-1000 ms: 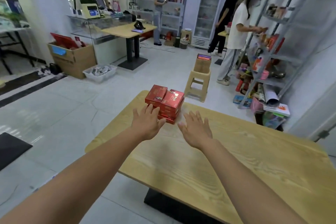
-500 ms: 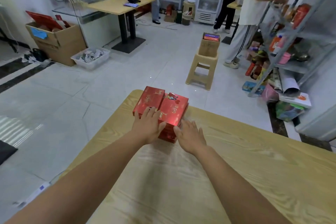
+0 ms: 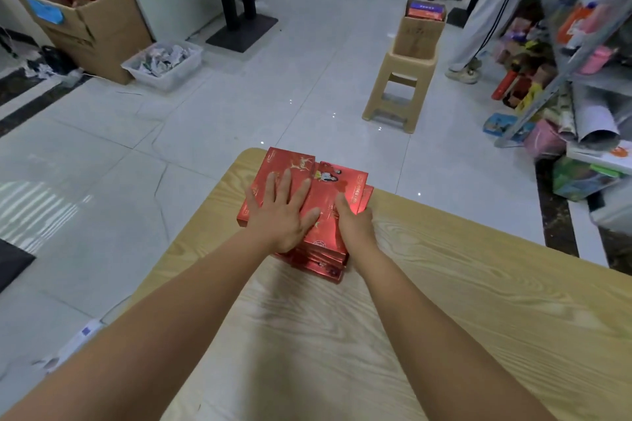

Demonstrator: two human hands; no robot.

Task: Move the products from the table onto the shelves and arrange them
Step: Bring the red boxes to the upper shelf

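Several flat red boxes (image 3: 342,181), glossy, stacked

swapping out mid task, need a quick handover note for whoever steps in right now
Left hand: flat, fingers spread, pressing on top of the red boxes.
Right hand: thumb on top of the pile, fingers curled over its right side.
Red boxes: two adjoining stacks at the far left corner of the table, not lifted.
Done: both hands are on the pile; none of it is on the shelves yet.
Left: lift the boxes, carry them to the shelves on the right, arrange them.
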